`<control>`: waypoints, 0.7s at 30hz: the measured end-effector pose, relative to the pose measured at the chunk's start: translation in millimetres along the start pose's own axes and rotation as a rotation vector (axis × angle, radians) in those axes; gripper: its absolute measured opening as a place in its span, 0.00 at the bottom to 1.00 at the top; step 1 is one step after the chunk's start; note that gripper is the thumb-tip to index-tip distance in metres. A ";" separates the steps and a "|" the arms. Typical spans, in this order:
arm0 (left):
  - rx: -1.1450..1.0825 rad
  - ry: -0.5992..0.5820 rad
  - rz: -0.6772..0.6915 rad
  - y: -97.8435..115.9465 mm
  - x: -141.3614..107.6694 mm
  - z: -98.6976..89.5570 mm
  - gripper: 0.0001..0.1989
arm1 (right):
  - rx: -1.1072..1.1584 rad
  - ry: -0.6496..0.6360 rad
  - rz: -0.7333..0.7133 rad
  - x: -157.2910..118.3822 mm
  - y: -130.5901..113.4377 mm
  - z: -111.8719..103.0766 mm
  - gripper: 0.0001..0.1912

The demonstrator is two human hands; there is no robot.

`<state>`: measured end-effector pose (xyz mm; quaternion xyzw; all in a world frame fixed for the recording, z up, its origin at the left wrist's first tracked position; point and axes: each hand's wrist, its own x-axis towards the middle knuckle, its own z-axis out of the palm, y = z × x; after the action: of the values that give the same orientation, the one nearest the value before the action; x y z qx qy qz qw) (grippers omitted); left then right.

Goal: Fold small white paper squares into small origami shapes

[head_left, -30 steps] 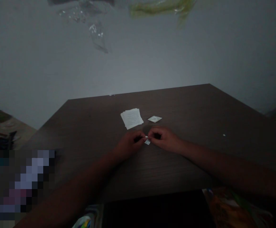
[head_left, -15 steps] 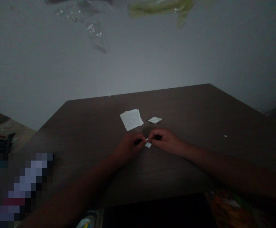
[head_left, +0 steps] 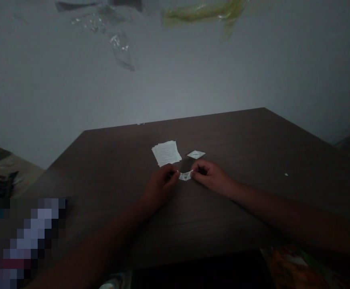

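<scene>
- Spanning the gap between the two hands, a small folded paper piece [head_left: 185, 176] is located above the near-middle part of the surface [head_left: 229, 132]. Its ends sit higher than its middle, giving a shallow curve. Contact between its lower edge and the surface cannot be determined.
- Left hand [head_left: 161, 182]: the grip pinches the left end of the paper piece between thumb and index finger.
- Right hand [head_left: 210, 176]: the grip pinches the right end in the same manner. The fingertips of the two hands are apart.
- Paper stack [head_left: 166, 152]: lies on the surface just beyond the left hand. Sheets are unevenly aligned; the top sheet carries rows of fine lines, too small to read.
- Diamond-shaped folded paper [head_left: 196, 154]: rests flat, to the right of the stack and apart from it, just beyond the right hand.
- White scrap [head_left: 286, 174]: lies well to the right of both hands.
- Wall [head_left: 193, 76]: stands behind the far edge of the surface. Clear plastic [head_left: 122, 50] and a yellow strip [head_left: 199, 15] are at its upper part.
- Colored item [head_left: 298, 263]: located below the near edge, lower right; details are too dark to identify.
</scene>
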<state>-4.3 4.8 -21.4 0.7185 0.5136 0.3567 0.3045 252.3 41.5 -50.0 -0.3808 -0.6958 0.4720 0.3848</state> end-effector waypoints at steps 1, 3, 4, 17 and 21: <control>-0.014 0.014 -0.010 -0.7 -0.1 0.4 0.09 | 0.012 0.010 0.004 0.2 1.0 -0.1 0.11; -0.038 0.031 -0.021 -3.0 0.2 1.8 0.10 | 0.021 0.031 0.009 0.9 3.2 -0.6 0.10; -0.058 0.037 -0.024 -4.4 0.6 2.6 0.11 | 0.018 0.037 0.014 1.3 4.1 -1.0 0.09; -0.120 -0.007 0.110 -13.0 -1.0 -0.9 0.04 | -0.095 0.007 -0.155 -7.8 -0.8 -3.4 0.06; 0.041 -0.086 0.296 -6.8 -1.5 -9.5 0.10 | -0.252 -0.031 -0.261 -10.4 -2.9 -7.6 0.02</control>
<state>-16.0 6.0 -21.8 0.8071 0.3958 0.3559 0.2556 262.8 34.2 -47.2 -0.3249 -0.7988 0.3329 0.3813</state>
